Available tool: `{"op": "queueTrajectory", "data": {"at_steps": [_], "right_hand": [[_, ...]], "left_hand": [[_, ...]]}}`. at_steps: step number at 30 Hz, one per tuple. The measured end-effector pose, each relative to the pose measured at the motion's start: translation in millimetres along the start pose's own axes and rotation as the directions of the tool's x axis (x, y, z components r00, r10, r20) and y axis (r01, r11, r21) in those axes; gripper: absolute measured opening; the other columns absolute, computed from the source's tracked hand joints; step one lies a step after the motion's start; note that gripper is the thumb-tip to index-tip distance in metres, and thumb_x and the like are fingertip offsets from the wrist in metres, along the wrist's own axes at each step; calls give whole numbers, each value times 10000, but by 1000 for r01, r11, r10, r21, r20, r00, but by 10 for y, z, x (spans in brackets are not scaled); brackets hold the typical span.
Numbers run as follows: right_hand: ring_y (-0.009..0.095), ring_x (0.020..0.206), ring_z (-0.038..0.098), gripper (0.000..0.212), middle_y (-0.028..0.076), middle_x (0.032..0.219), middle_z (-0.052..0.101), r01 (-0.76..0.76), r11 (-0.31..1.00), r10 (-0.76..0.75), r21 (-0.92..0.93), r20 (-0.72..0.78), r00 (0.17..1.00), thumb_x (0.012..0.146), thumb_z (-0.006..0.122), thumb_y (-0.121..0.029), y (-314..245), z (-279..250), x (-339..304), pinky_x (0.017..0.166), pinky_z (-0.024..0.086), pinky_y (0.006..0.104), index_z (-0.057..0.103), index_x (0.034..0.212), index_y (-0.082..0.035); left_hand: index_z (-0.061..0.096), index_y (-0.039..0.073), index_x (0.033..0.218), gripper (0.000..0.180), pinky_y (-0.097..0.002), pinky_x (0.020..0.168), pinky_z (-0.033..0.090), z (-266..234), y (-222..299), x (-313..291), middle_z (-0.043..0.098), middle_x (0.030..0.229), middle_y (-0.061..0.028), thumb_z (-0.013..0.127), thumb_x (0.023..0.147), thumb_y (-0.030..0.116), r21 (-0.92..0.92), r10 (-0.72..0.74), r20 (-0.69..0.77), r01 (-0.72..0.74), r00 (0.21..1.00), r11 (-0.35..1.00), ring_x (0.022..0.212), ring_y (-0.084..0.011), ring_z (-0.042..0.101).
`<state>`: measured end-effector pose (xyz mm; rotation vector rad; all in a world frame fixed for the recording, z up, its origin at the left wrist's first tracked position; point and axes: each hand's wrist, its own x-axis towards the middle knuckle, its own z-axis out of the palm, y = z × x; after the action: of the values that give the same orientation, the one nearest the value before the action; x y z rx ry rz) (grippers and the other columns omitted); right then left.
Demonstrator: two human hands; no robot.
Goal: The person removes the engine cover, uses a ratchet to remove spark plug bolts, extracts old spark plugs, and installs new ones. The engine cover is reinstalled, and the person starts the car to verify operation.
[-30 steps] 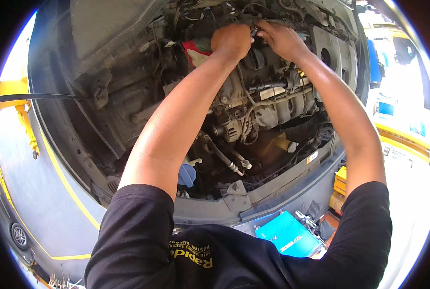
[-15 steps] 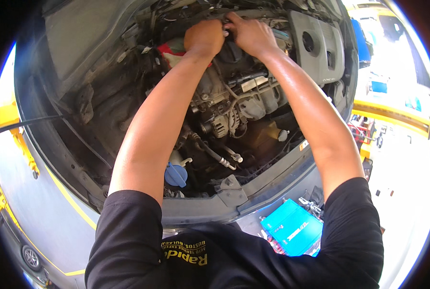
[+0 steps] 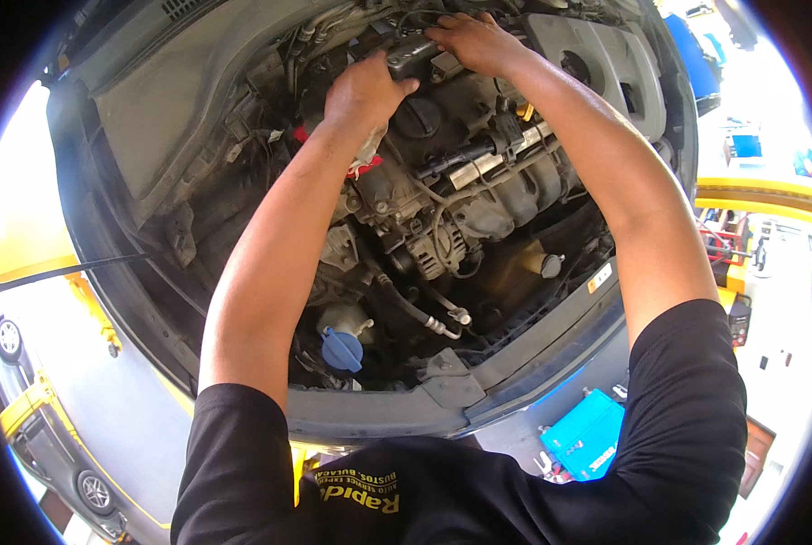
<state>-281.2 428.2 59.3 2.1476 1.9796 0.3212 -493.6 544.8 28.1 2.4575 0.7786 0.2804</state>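
Note:
Both my arms reach over the open engine bay (image 3: 506, 300) to the far side of the engine. My left hand (image 3: 362, 94) is at the left end of a dark oblong engine part (image 3: 411, 56), its thumb out to the right below that part and its fingertips partly hidden. At the part's right end is my right hand (image 3: 475, 44), fingers apart and pointing left; whether they press on it is unclear. A round black cap (image 3: 417, 118) sits on the engine just below the hands. Under my left wrist lies a red and white rag (image 3: 366, 166), partly covered.
A grey engine cover (image 3: 597, 59) is right of my right hand. Nearer are an alternator (image 3: 435, 250), a blue reservoir cap (image 3: 342, 350) and the bay's front edge (image 3: 551, 350). Beyond stand a bright blue case (image 3: 586, 431) and a yellow lift arm (image 3: 760, 193).
My hands, close together around a small pale thing before, have moved apart. The dark oblong part now shows between them. The view has shifted, and the pale thing is out of sight.

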Motion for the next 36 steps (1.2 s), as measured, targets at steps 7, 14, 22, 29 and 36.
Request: {"op": "queueTrajectory", "data": {"at_steps": [7, 14, 22, 29, 36], "right_hand": [[404, 1185, 628, 390, 211, 1244, 683, -116, 933, 68, 341, 149, 986, 963, 614, -411, -62, -387, -144, 978, 507, 524, 704, 1181, -101], [403, 1095, 680, 429, 183, 1079, 743, -218, 920, 186, 327, 126, 974, 966, 566, -520, -100, -254, -179, 979, 502, 553, 779, 1052, -158], [400, 1083, 698, 424, 176, 1072, 756, -226, 924, 210, 307, 87, 974, 983, 541, -507, -150, -223, -205, 958, 511, 555, 786, 1067, -170], [400, 1090, 696, 455, 190, 1086, 753, -249, 914, 234, 320, 85, 968, 997, 529, -530, -234, -306, -254, 964, 517, 532, 786, 1090, -166], [409, 1092, 688, 494, 196, 1079, 746, -303, 910, 283, 282, 109, 953, 1001, 527, -565, -301, -321, -267, 966, 503, 551, 773, 1091, -147]], "left_hand": [[739, 109, 1185, 345, -460, 931, 578, -50, 422, 240, 733, 1200, -181, 669, 936, 338, 382, -29, 107, -14, 994, 924, 1118, -344, 716], [767, 133, 1132, 261, -464, 891, 587, 51, 317, 357, 760, 1115, -142, 619, 931, 208, 478, 84, 94, -119, 992, 870, 1050, -357, 734], [751, 134, 1135, 257, -487, 881, 579, 23, 273, 364, 750, 1108, -146, 635, 931, 240, 476, 168, 132, -211, 977, 854, 1042, -357, 726], [758, 147, 1123, 244, -489, 873, 578, -19, 265, 342, 752, 1092, -144, 626, 931, 221, 448, 211, 133, -249, 968, 859, 1030, -355, 726], [759, 153, 1122, 256, -490, 859, 583, -24, 229, 354, 758, 1064, -147, 620, 909, 183, 441, 262, 164, -308, 951, 843, 1016, -347, 732]]}}
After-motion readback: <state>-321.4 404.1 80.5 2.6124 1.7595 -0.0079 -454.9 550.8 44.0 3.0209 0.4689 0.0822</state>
